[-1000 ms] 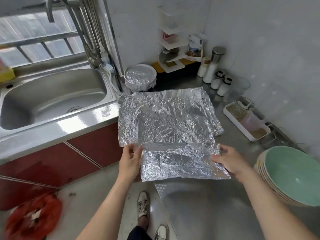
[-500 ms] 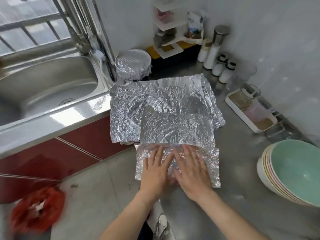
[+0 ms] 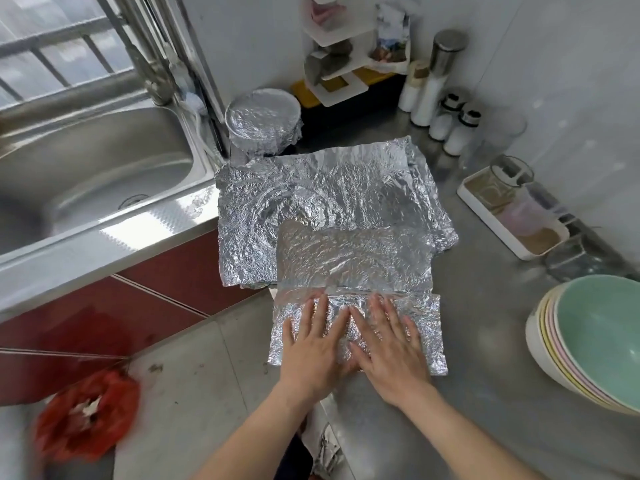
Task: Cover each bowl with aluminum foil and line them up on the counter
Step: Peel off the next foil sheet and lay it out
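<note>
Far left, on the floor: red bag [image 3: 86, 419], blurred, contents unclear. Above it red cabinet fronts [image 3: 104, 306] under a steel sink [image 3: 86, 174], with the tap [image 3: 152, 77] at the back by a barred window [image 3: 52, 53].

Right of the sink, at the back of the counter [image 3: 485, 358]: one covered bowl [image 3: 263, 123], foil drawn over the rim and crimped down the sides. It stands upright, just behind the far left corner of the foil stack [image 3: 329, 199].

Stack — several crinkled sheets lying flat, left edge overhanging the counter edge. A smaller foil sheet [image 3: 353, 289] overlaps its near edge; this sheet carries a crease across its width, the near part lying toward the person, its left corner past the counter edge.

Left hand [image 3: 311, 348] — palm down, fingers spread and extended, flat on the near part of the sheet; nothing grasped. Right hand [image 3: 388, 344] — same, flat and unclenched, pressing the sheet, thumbs nearly touching at centre. Both hands hide the middle of the near part.

Behind the stack: white shelf rack [image 3: 339, 64] in the corner, then shakers and bottles [image 3: 446, 109] along the wall. Further right a white tray [image 3: 512, 216] holding a clear jug. Far right, at the frame edge: stacked bowls [image 3: 588, 344], uncovered, top one green inside, well apart from the sheet.
</note>
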Action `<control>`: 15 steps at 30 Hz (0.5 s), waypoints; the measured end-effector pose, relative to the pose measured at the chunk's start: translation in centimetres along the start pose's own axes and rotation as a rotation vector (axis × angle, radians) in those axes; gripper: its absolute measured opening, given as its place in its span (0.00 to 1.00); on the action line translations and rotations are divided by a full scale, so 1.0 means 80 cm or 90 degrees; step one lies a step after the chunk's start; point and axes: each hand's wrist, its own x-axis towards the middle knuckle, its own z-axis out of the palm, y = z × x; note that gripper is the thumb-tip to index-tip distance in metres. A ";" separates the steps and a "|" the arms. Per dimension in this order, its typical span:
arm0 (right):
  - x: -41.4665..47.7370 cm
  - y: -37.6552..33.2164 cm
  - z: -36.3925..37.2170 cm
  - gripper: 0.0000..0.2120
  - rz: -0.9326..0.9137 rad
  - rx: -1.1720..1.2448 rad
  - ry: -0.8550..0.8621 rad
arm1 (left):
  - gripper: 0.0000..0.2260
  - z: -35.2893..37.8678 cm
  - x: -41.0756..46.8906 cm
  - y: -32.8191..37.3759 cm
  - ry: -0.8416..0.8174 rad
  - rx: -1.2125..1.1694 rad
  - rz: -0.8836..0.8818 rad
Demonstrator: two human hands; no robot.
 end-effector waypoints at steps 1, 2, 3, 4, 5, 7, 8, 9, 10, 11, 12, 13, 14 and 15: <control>-0.001 0.002 -0.001 0.28 0.001 -0.003 -0.004 | 0.38 -0.005 -0.003 0.000 -0.006 -0.001 -0.004; -0.003 0.004 -0.001 0.28 0.002 -0.001 -0.011 | 0.39 -0.009 -0.006 -0.001 -0.009 -0.007 -0.012; -0.004 0.007 -0.001 0.29 0.001 -0.004 -0.016 | 0.39 -0.011 -0.008 -0.004 -0.015 -0.019 -0.024; -0.006 0.010 -0.001 0.29 -0.002 -0.005 -0.028 | 0.40 -0.015 -0.011 -0.007 -0.016 -0.030 -0.036; -0.007 0.013 -0.001 0.30 -0.006 -0.008 -0.035 | 0.40 -0.018 -0.015 -0.010 -0.009 -0.036 -0.048; -0.007 0.015 -0.003 0.30 -0.023 0.002 -0.024 | 0.41 -0.026 -0.023 -0.019 0.019 -0.047 -0.069; -0.007 0.015 -0.006 0.30 -0.024 0.018 -0.033 | 0.42 -0.030 -0.026 -0.022 0.038 -0.070 -0.082; -0.005 0.013 -0.011 0.29 -0.024 0.023 -0.038 | 0.41 -0.034 -0.028 -0.025 0.070 -0.112 -0.101; -0.006 0.009 -0.016 0.28 -0.023 0.022 -0.034 | 0.41 -0.037 -0.031 -0.029 0.102 -0.171 -0.132; -0.006 0.004 -0.021 0.29 -0.024 0.022 -0.017 | 0.41 -0.039 -0.030 -0.034 0.134 -0.241 -0.174; -0.007 -0.002 -0.026 0.30 -0.029 0.029 0.004 | 0.41 -0.040 -0.030 -0.038 0.159 -0.305 -0.221; -0.008 -0.008 -0.031 0.30 -0.041 0.038 0.012 | 0.42 -0.038 -0.029 -0.043 0.176 -0.355 -0.264; -0.010 -0.015 -0.033 0.31 -0.054 0.048 0.006 | 0.42 -0.035 -0.029 -0.047 0.181 -0.391 -0.300; -0.012 -0.021 -0.036 0.33 -0.063 0.061 0.000 | 0.41 -0.031 -0.027 -0.049 0.180 -0.426 -0.325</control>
